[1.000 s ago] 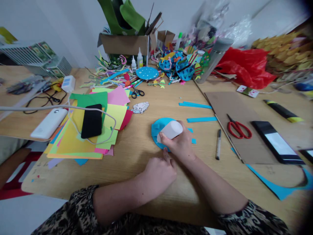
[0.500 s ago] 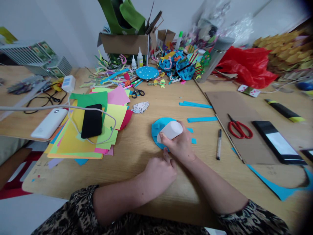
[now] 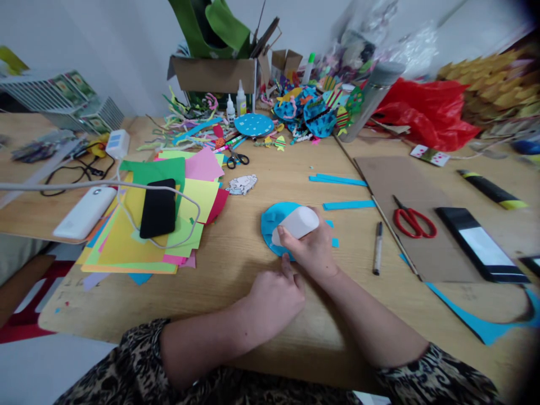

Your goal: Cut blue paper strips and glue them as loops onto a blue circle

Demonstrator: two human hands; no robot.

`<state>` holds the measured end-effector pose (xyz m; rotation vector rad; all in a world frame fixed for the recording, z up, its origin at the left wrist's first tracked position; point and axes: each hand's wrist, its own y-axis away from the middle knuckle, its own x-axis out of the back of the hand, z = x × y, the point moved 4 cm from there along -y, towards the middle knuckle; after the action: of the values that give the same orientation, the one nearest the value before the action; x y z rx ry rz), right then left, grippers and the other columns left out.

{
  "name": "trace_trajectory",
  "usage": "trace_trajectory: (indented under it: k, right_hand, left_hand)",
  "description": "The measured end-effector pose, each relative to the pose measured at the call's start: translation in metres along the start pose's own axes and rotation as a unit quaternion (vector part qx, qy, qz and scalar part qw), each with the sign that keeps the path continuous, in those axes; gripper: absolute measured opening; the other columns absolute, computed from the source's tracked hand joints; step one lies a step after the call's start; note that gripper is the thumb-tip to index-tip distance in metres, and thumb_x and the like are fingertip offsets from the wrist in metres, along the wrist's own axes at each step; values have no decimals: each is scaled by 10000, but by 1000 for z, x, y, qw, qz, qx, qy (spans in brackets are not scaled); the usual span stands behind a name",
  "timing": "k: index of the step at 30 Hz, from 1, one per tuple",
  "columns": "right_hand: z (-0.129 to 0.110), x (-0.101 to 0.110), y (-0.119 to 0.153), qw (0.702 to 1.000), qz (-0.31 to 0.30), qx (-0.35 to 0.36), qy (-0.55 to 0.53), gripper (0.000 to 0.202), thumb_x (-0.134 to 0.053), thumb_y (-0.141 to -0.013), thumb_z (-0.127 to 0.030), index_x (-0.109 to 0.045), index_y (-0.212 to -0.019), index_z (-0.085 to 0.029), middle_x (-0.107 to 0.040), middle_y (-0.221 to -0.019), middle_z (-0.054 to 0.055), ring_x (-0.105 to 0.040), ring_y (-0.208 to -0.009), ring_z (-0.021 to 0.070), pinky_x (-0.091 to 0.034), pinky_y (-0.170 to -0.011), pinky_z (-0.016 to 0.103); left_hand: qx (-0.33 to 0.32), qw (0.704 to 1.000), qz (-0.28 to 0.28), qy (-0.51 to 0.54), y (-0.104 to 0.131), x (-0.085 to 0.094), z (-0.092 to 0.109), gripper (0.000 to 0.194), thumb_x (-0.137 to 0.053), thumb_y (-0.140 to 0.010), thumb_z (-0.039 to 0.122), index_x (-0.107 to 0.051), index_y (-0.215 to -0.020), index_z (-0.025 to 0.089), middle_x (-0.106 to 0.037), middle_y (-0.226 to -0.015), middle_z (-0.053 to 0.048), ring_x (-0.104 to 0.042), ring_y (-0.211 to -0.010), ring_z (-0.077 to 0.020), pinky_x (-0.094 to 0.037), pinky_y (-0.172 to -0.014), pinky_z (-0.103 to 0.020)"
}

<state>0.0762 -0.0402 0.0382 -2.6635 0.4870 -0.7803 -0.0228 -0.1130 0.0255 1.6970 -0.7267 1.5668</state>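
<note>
My right hand [image 3: 314, 250] is wrapped round a white bottle [image 3: 299, 222], tilted with its base up and to the right. The bottle's tip is hidden behind the fingers, over a round blue paper piece [image 3: 272, 216] with raised folds on its surface. My left hand [image 3: 274, 295] lies at the near edge of the blue piece. Its index finger is stretched forward and touches that edge, while the other fingers are curled and grip nothing visible. Small blue paper bits [image 3: 334, 242] stick out just right of my right hand.
Blue strips [image 3: 349, 206], a pen [image 3: 378, 247] and red-handled scissors [image 3: 413, 221] on cardboard [image 3: 392, 174] lie to the right. Stacked coloured paper [image 3: 122, 242] with a black phone [image 3: 158, 209] is at left. Behind are a patterned blue disc [image 3: 253, 125] and a cardboard box [image 3: 215, 74].
The white bottle and my right hand have shifted slightly to the right over the blue piece. My left hand has stayed nearly in place.
</note>
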Motion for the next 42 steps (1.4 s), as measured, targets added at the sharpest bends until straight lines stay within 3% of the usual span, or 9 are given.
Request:
trace_trajectory:
  k: [7,16,23,27,33,42]
  right_hand:
    - [2,-3,0,1000,-1,7,-2,313,-673,-660,-399,-413,-745,-248,-492,-606,-50,-445,-522,126,-383,-483,267]
    - [3,-3,-2,1000,1,-9,-18,333,-682,-664,-411,-405,-747,-245,-496,-595,-50,-437,-521,123,-382,-480,263]
    - [2,-4,-1,1000,-4,-8,-17,331,-677,-660,-412,-400,-732,-246,-491,-598,-46,-435,-519,125,-373,-475,268]
    - [4,-5,-1,999,3,-11,-32,335,-687,-668,-411,-409,-759,-247,-494,-597,-52,-430,-519,124,-371,-472,263]
    - [2,-4,0,1000,-5,-2,-30,342,-680,-659,-404,-385,-741,-250,-476,-595,-54,-429,-521,123,-371,-481,263]
    - [1,-3,1,999,-21,-15,-23,340,-683,-653,-405,-393,-733,-247,-487,-601,-52,-431,-527,123,-376,-484,269]
  left_hand:
    - [-6,1000,-11,3,-1,3,0,249,-483,-909,125,-652,-1067,30,-701,-903,-212,-682,-633,-210,-508,-491,-263]
    - [-8,1000,1,-11,-2,2,-1,251,-491,-912,149,-657,-1073,53,-633,-1173,-288,-690,-637,-208,-506,-474,-267]
    - [-15,1000,-10,-6,-1,2,1,245,-484,-900,120,-651,-1059,37,-693,-1011,-244,-682,-635,-216,-496,-467,-272]
    - [-13,1000,-3,-5,-1,2,1,209,-484,-901,127,-644,-1014,54,-671,-1064,-263,-680,-630,-213,-486,-467,-272]
    - [-14,999,-23,17,-2,0,0,205,-476,-903,113,-637,-1015,52,-686,-837,-169,-676,-627,-226,-488,-480,-286]
    - [-14,1000,-19,6,-1,0,0,248,-465,-914,126,-625,-1082,40,-682,-827,-166,-668,-637,-210,-475,-495,-268]
